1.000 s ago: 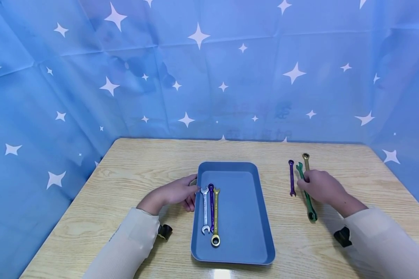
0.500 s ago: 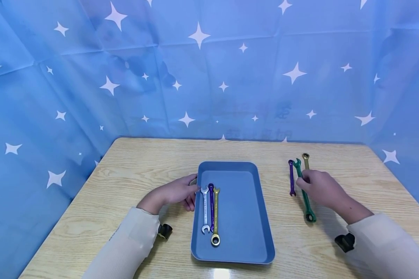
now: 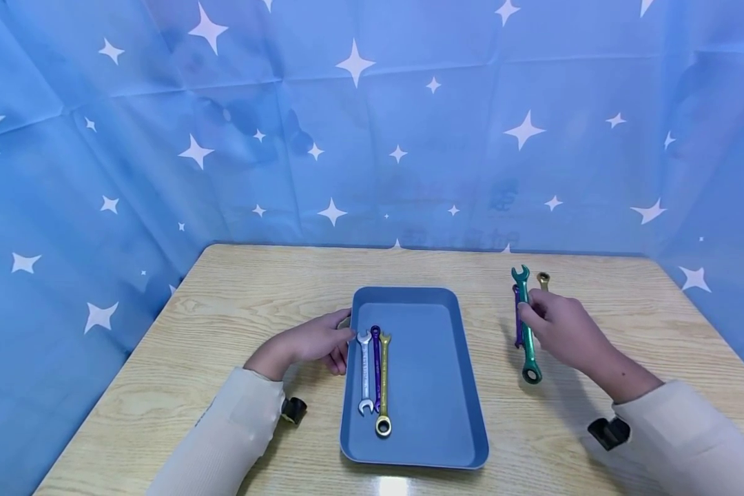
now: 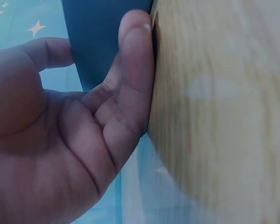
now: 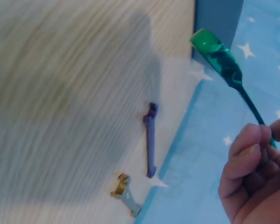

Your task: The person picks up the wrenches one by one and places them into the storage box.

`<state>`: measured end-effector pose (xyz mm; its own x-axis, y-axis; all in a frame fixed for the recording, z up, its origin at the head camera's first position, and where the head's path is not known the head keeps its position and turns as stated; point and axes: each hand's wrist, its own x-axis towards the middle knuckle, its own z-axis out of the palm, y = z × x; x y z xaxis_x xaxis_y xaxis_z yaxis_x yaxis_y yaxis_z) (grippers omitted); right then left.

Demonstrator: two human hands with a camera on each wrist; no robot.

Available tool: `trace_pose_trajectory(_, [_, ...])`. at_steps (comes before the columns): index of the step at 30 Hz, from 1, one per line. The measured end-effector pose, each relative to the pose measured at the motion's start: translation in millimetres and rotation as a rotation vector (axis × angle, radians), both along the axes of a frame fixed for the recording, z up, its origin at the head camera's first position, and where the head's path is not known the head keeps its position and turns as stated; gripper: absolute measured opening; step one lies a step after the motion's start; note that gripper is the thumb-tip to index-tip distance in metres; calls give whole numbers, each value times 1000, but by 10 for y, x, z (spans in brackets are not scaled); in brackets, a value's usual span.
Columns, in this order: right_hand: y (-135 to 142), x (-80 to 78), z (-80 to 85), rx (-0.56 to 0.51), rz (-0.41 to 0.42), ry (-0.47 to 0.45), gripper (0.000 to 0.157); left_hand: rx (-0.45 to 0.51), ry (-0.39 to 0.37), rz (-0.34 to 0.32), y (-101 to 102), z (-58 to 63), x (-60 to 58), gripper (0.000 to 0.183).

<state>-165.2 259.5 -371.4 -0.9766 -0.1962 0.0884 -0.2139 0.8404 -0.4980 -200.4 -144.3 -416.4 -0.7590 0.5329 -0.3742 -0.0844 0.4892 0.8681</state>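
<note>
My right hand (image 3: pixel 561 327) pinches a green combination wrench (image 3: pixel 527 331) by its shank, raised above the table with its open end pointing away. In the right wrist view the green wrench (image 5: pixel 219 56) angles up from the fingertips. A purple wrench (image 3: pixel 517 317) lies on the table, partly covered by the green one. Beside it is a gold wrench (image 3: pixel 543 280), mostly hidden by the hand. My left hand (image 3: pixel 316 344) holds the left wall of a blue-grey tray (image 3: pixel 434 386), thumb at the rim. In the tray lie silver (image 3: pixel 364 375), purple (image 3: pixel 376 365) and gold (image 3: pixel 384 386) wrenches side by side.
A wood-grain table (image 3: pixel 273 275) carries everything. Behind it and at the sides hangs a blue cloth (image 3: pixel 409 138) with white stars. A small black device (image 3: pixel 609 432) sits at the right wrist, another (image 3: pixel 294 410) at the left.
The green wrench has risen off the table in my right hand and shifted left, over the purple wrench. My left hand and the tray have stayed in place.
</note>
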Motion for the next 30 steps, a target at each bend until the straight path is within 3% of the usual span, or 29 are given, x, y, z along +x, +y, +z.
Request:
trace_pose_trajectory(9, [-136, 64, 82, -95, 6, 12, 41, -1, 0, -4, -6, 5, 0, 63])
trace_pose_trajectory(16, [-324, 124, 171, -242, 57, -52, 41, 2, 1, 0, -9, 21, 4, 63])
trace_pose_trajectory(22, [-509, 191, 247, -295, 100, -68, 40, 0, 4, 0, -7, 11, 5, 63])
trace_pose_trajectory(30, [-661, 220, 218, -314, 144, -95, 38, 6, 7, -12, -6, 13, 5, 62])
